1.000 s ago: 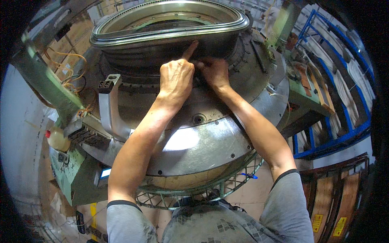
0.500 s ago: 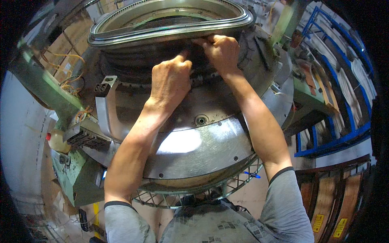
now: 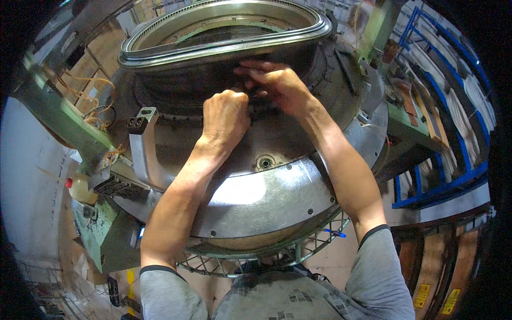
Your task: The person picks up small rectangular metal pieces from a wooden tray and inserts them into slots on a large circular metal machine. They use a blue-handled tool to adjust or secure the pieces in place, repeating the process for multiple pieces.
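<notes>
A large round machine that looks like a circular knitting machine fills the middle, with a shiny metal ring on top and a dark cylinder wall below it. My left hand is closed at the foot of that wall, knuckles up. Its fingertips are hidden, so I cannot make out what they grip. Just right of it, my right hand reaches in with fingers stretched leftward and apart, close to the dark wall under the ring. Nothing shows between those fingers.
A polished metal bed plate curves in front of me. A bent metal bracket rises at left, near green machine legs and loose orange wires. Blue racks with white material stand at right. A blue pen-like object sits below the plate.
My right hand has come down and left from beneath the ring, and its fingers have spread. My left hand has dropped slightly and stays closed.
</notes>
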Tool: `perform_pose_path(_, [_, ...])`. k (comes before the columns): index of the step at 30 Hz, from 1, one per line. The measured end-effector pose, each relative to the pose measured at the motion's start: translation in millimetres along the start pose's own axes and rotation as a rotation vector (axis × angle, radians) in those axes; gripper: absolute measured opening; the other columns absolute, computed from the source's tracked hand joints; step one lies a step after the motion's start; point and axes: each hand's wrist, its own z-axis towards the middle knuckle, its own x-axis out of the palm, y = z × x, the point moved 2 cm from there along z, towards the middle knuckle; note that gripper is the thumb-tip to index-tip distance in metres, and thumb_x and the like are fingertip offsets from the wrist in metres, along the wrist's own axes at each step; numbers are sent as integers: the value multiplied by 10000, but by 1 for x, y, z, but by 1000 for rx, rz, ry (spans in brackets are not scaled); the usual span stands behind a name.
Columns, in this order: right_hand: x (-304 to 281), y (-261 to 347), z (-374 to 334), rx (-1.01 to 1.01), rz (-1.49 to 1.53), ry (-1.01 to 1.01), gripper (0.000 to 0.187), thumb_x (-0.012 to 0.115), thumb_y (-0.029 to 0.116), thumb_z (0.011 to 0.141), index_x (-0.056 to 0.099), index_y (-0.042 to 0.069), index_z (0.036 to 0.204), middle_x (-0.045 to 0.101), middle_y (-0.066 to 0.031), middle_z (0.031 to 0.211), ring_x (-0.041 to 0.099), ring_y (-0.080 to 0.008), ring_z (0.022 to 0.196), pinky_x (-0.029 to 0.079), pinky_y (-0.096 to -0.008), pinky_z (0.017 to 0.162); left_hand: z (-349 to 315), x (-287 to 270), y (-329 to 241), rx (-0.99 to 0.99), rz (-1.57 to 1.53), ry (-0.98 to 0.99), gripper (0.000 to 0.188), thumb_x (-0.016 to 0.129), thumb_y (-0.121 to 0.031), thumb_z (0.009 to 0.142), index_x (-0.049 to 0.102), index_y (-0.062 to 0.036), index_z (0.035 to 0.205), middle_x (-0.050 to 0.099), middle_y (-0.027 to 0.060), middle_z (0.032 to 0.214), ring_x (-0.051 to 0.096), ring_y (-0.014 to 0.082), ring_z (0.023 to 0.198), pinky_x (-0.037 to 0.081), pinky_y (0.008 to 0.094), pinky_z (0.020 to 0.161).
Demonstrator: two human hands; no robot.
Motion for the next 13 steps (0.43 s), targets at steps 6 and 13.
perform_pose_path(6, [-43, 1, 8, -30, 248, -473, 279, 622, 104, 901, 680, 35, 1165, 742, -80, 996, 597, -120, 730, 455, -250, 646, 3, 11, 3, 146, 31, 98, 262, 685, -25, 732, 729, -25, 990, 598, 187, 1329, 663, 373, 1004, 580, 452, 772])
perform_pose_path(13, [-35, 20, -66, -58, -173, -447, 282, 740, 205, 895, 687, 2, 1083, 739, -98, 902, 634, -157, 672, 486, -290, 591, -1, 28, 4, 107, 175, 234, 698, 704, -301, 880, 428, -225, 1516, 168, -15, 1674, 436, 414, 1330, 419, 572, 1082])
